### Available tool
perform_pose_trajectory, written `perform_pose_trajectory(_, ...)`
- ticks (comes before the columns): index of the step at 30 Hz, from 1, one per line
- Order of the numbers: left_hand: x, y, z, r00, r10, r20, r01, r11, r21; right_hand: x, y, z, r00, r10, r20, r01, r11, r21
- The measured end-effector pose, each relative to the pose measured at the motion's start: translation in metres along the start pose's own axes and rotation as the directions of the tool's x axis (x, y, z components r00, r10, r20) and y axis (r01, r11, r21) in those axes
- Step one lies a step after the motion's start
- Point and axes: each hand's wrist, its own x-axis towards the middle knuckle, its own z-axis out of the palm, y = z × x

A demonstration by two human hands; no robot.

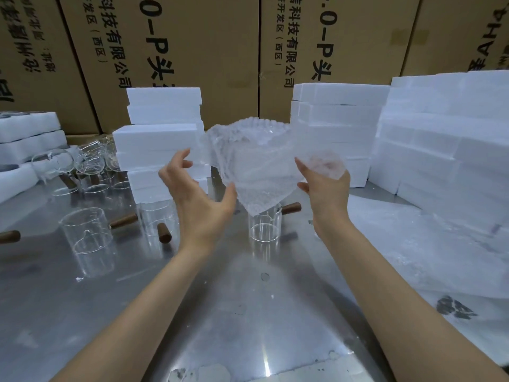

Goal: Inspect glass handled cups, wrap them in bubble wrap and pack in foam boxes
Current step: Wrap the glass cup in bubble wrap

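A sheet of clear bubble wrap (256, 161) hangs in the air above the metal table (248, 312). My right hand (325, 186) pinches its right edge, fingers curled round a bunched corner. My left hand (198, 197) is spread open just left of the sheet, thumb near its lower edge, holding nothing. Under the sheet stands a glass cup with a wooden handle (265, 227). Two more glass cups (88, 235) (157, 224) with wooden handles stand to the left of my left arm.
Stacks of white foam boxes rise behind my hands (162, 139), at the centre right (336, 128) and far right (446, 150). More glassware (91, 166) clusters at the back left. A bubble wrap pile (429, 244) lies at right. Cardboard cartons (192, 51) wall the back.
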Motion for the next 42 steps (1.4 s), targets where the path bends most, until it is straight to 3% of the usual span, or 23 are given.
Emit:
perform_pose_trajectory(2, -0.003, 0.002, 0.002, 0.982, 0.182, 0.054, -0.184, 0.983, 0.022, -0.004, -0.001, 0.001, 0.988, -0.152, 0.018, 0.153, 0.981, -0.119)
perform_pose_trajectory(5, -0.005, 0.012, 0.003, 0.933, 0.342, 0.113, -0.342, 0.939, -0.013, -0.012, -0.003, 0.004, 0.921, -0.360, 0.150, 0.385, 0.900, -0.204)
perform_pose_trajectory(9, -0.004, 0.026, -0.001, 0.910, 0.394, 0.132, -0.375, 0.916, -0.145, -0.020, -0.005, 0.007, 0.849, -0.434, 0.302, 0.509, 0.826, -0.242)
perform_pose_trajectory(15, -0.002, 0.030, -0.004, 0.917, 0.396, 0.052, -0.364, 0.881, -0.301, -0.020, -0.006, 0.007, 0.835, -0.451, 0.314, 0.524, 0.826, -0.208)
perform_pose_trajectory(17, 0.000, 0.017, -0.002, 0.942, 0.329, 0.072, -0.301, 0.919, -0.256, -0.015, -0.001, 0.005, 0.846, -0.440, 0.302, 0.514, 0.823, -0.242)
perform_pose_trajectory(19, 0.000, 0.002, 0.001, 0.985, 0.143, 0.102, -0.121, 0.974, -0.193, -0.011, 0.007, 0.003, 0.867, -0.394, 0.304, 0.482, 0.816, -0.319)
perform_pose_trajectory(21, -0.002, -0.008, 0.001, 0.990, -0.061, 0.124, 0.074, 0.992, -0.106, -0.007, 0.016, -0.001, 0.893, -0.329, 0.309, 0.433, 0.814, -0.387)
perform_pose_trajectory(22, -0.003, -0.011, 0.000, 0.988, -0.100, 0.119, 0.106, 0.993, -0.053, -0.005, 0.019, -0.002, 0.905, -0.296, 0.304, 0.405, 0.815, -0.413)
perform_pose_trajectory(23, -0.004, -0.014, -0.002, 0.991, -0.065, 0.116, 0.066, 0.998, -0.003, -0.003, 0.023, -0.004, 0.918, -0.263, 0.297, 0.376, 0.816, -0.439)
perform_pose_trajectory(25, -0.004, -0.017, -0.006, 0.972, 0.161, 0.172, -0.177, 0.981, 0.082, 0.001, 0.030, -0.007, 0.945, -0.179, 0.273, 0.295, 0.829, -0.476)
perform_pose_trajectory(27, -0.002, -0.015, -0.008, 0.886, 0.356, 0.297, -0.408, 0.904, 0.131, 0.005, 0.036, -0.010, 0.965, -0.089, 0.246, 0.204, 0.846, -0.493)
perform_pose_trajectory(30, -0.005, -0.010, -0.005, 0.792, 0.409, 0.452, -0.512, 0.849, 0.129, 0.008, 0.041, -0.009, 0.974, -0.013, 0.228, 0.120, 0.879, -0.461)
perform_pose_trajectory(33, -0.012, -0.012, -0.002, 0.752, 0.420, 0.508, -0.560, 0.813, 0.158, 0.010, 0.044, -0.008, 0.972, 0.000, 0.236, 0.105, 0.896, -0.431)
perform_pose_trajectory(36, -0.010, -0.017, -0.002, 0.816, 0.317, 0.483, -0.446, 0.877, 0.179, 0.013, 0.049, -0.009, 0.972, 0.067, 0.226, 0.049, 0.881, -0.470)
perform_pose_trajectory(40, -0.006, -0.020, -0.001, 0.947, 0.094, 0.308, -0.143, 0.979, 0.143, 0.014, 0.053, -0.010, 0.923, 0.357, 0.144, -0.215, 0.788, -0.577)
perform_pose_trajectory(42, -0.003, -0.020, 0.000, 0.973, -0.038, 0.229, 0.015, 0.995, 0.100, 0.011, 0.050, -0.012, 0.919, 0.369, 0.137, -0.182, 0.706, -0.684)
